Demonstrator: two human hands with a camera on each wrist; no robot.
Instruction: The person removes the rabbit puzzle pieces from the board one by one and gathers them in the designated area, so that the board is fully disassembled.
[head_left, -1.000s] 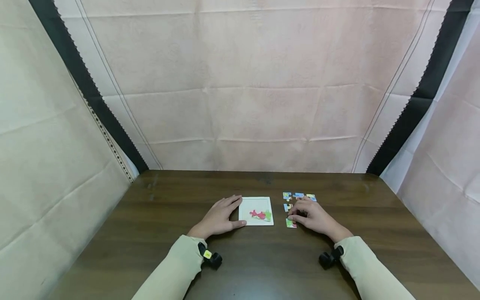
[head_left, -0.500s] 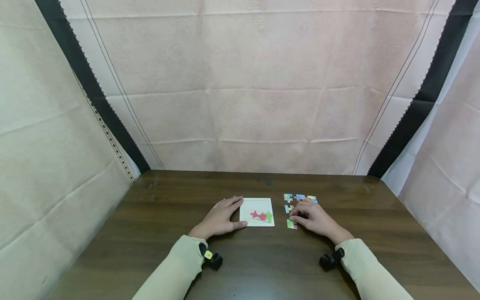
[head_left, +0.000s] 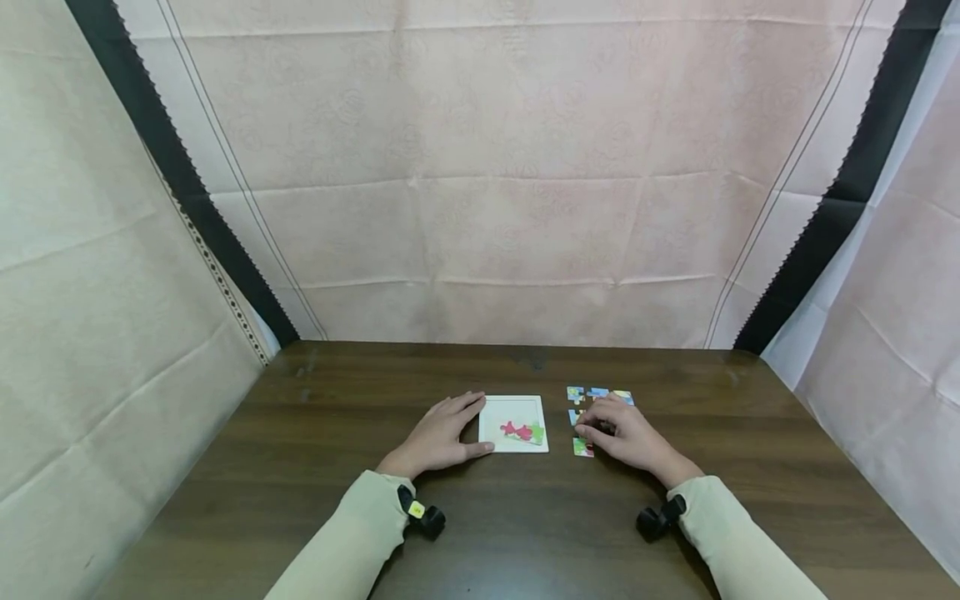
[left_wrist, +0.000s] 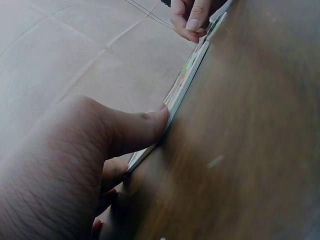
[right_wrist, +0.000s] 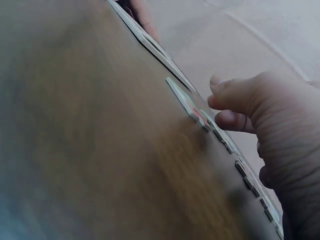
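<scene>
A white puzzle tray (head_left: 517, 408) lies flat in front of me, with a pink-and-green puzzle piece (head_left: 536, 435) at its lower right. My left hand (head_left: 438, 433) rests against the tray's left side, thumb at the near corner and fingers toward the far one. The left wrist view shows the thumb (left_wrist: 142, 127) on the tray's edge. My right hand (head_left: 626, 433) hovers with bent fingers over loose puzzle pieces, covering some. A green-and-pink piece (head_left: 582, 447) lies below its thumb. No piece shows between thumb and fingers in the right wrist view.
Several blue and yellow pieces (head_left: 575, 393) lie beyond the right hand, to the right of the tray. All stand on a brown wooden table (head_left: 480, 517). Pale fabric walls (head_left: 480, 208) rise behind and on both sides. A black camera (head_left: 652, 522) sits on the right wrist.
My right fingertips have shifted slightly left, covering more of the middle-left piece. The left hand and the tray have kept their places.
</scene>
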